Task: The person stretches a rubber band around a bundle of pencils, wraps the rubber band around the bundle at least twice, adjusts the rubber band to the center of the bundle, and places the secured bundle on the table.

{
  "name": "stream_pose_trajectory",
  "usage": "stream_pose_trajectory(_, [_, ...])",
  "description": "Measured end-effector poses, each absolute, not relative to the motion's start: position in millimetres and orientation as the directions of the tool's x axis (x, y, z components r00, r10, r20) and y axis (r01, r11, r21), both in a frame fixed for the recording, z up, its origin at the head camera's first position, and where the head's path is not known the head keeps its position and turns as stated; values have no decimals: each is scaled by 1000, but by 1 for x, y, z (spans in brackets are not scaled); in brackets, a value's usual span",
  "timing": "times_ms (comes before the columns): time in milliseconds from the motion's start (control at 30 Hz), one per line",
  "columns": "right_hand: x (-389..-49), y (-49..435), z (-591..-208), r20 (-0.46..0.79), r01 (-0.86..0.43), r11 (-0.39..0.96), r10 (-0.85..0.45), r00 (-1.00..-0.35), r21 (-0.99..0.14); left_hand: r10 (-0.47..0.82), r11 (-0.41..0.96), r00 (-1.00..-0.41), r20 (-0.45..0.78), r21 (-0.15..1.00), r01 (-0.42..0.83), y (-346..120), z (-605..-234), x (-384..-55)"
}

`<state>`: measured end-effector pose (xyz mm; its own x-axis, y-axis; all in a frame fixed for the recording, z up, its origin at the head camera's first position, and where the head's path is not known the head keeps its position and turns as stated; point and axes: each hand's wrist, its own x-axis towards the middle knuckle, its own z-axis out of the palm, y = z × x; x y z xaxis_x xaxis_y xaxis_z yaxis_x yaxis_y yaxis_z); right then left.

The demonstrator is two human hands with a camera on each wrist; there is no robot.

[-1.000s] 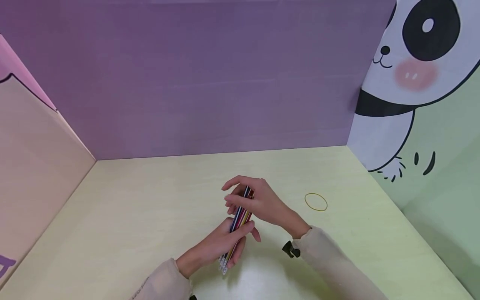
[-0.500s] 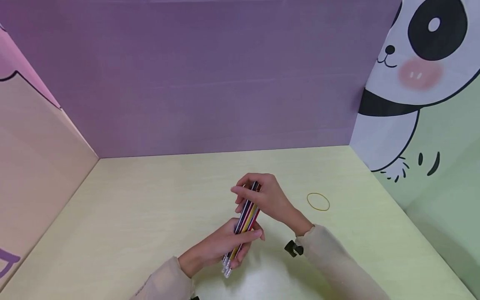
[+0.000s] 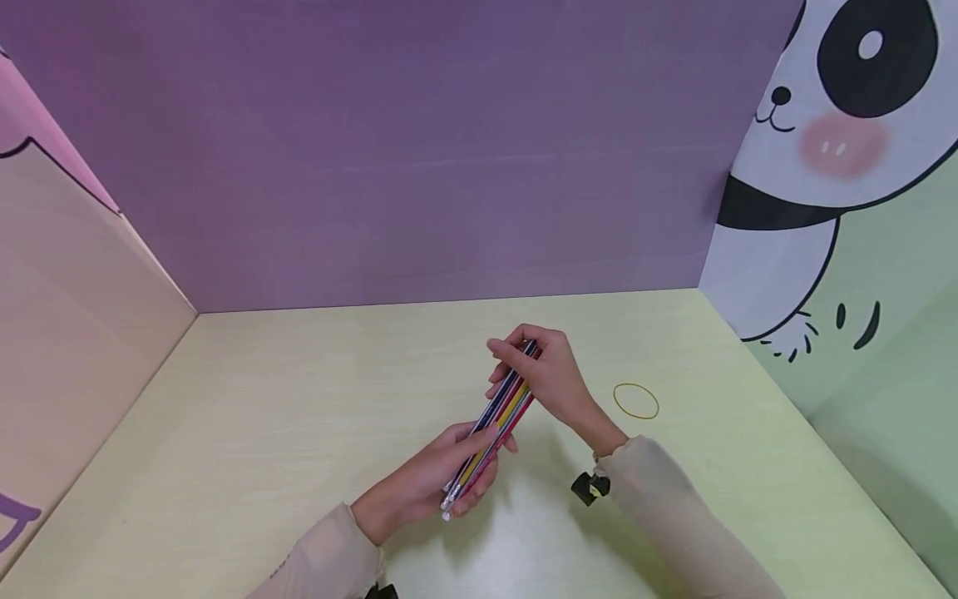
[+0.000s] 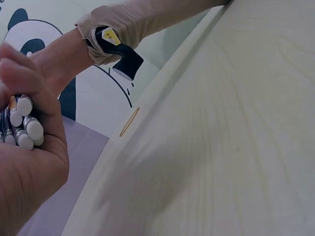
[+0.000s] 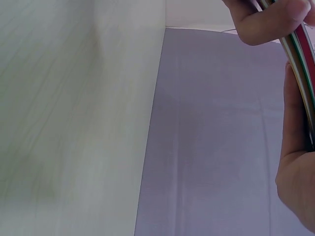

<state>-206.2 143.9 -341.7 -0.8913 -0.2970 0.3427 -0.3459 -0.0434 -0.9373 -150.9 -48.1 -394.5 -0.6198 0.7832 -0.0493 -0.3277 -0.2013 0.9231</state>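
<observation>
A bundle of several pencils (image 3: 509, 408), striped in dark blue, red and yellow, is held slantwise above the table. Its lower part is gripped by my left hand (image 3: 422, 478), the thumb lying across the pencils. White eraser ends (image 4: 33, 128) poke out of that hand in the left wrist view. Around the upper end are the fingers of my right hand (image 3: 554, 378), whose thumb reaches out to the left; the far tips are mostly hidden there. In the right wrist view the pencils (image 5: 299, 59) run along the right edge between both hands.
A thin yellow rubber band (image 3: 636, 401) lies in a loop on the pale wooden table (image 3: 299, 391), right of the right hand. A purple wall (image 3: 449, 166) closes off the back. Printed panels stand at both sides, the right one bearing a panda (image 3: 846, 141).
The right hand has moved up and to the right, and its raised fingers have come in around the pencils. The bundle leans further right. The left hand stays nearly in place.
</observation>
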Motion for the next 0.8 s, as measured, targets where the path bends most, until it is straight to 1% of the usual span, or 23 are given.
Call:
stream_pose_trajectory(167, [-206, 142, -342, 327, -322, -71, -312, -892, -944, 789, -189, -613, -47, 930, -315, -48, -396, -151])
stream_pose_trajectory(233, [-205, 142, -341, 322, -325, -45, -311, -894, -945, 792, -186, -609, -48, 931, -315, -49, -395, -151])
stream_pose_trajectory(333, [-205, 142, -339, 356, -398, 95, -293, -887, -913, 796, -182, -603, -55, 928, -325, -51, -394, -153])
stream_pose_trajectory(400, [-205, 143, -338, 409, -468, 218, -266, -873, -856, 796, -194, -602, -65, 914, -356, -55, -393, -156])
stream_pose_trajectory(467, [-206, 144, -337, 460, -512, 319, -226, -858, -798, 792, -243, -608, -50, 889, -389, -58, -393, -159])
stream_pose_trajectory(533, [-207, 146, -336, 494, -525, 371, -182, -850, -766, 790, -310, -613, -17, 852, -422, -62, -393, -162])
stream_pose_trajectory(600, [-208, 147, -337, 520, -526, 391, -132, -844, -755, 785, -370, -619, 15, 813, -449, -64, -393, -165])
stream_pose_trajectory(700, [-208, 148, -338, 562, -532, 396, -46, -826, -749, 758, -426, -652, 22, 773, -470, -65, -392, -167])
stream_pose_trajectory(800, [-208, 146, -340, 600, -552, 371, 17, -800, -746, 691, -461, -722, -38, 746, -480, -64, -391, -168])
